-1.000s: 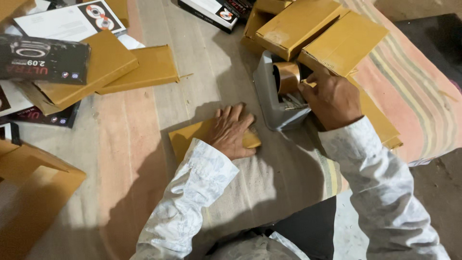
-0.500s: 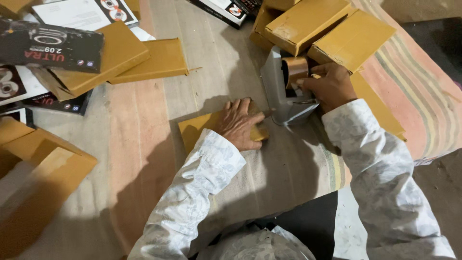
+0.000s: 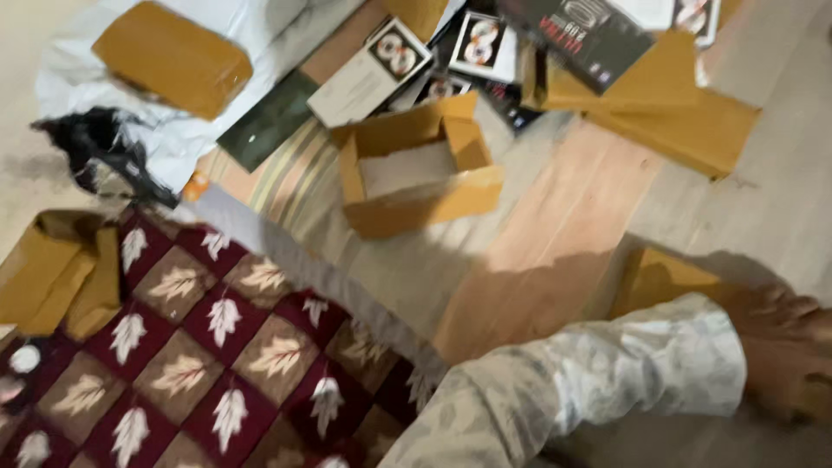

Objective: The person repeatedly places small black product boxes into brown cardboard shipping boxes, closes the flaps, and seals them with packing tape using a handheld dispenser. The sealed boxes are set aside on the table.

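Observation:
My left hand [image 3: 784, 347] lies at the right edge of the view, palm down on a flat yellow-brown cardboard packet [image 3: 663, 282] on the striped mat. The fingers look spread and are blurred. My sleeve [image 3: 598, 381] is pale with a faint pattern and runs across the bottom of the view. My right hand is out of the picture, and so is the tape dispenser it held.
An open, empty cardboard box [image 3: 416, 165] stands mid-frame. Closed yellow-brown boxes [image 3: 685, 121] and printed cartons [image 3: 373, 69] lie beyond it. A sealed parcel [image 3: 173, 56] rests on white plastic at top left. A maroon leaf-patterned cloth [image 3: 199, 347] and folded cardboard [image 3: 52, 269] are at left.
The view has swung sharply to the left. The right hand, tape dispenser and stacked boxes on the right have left the frame. My left hand stays on the flat packet.

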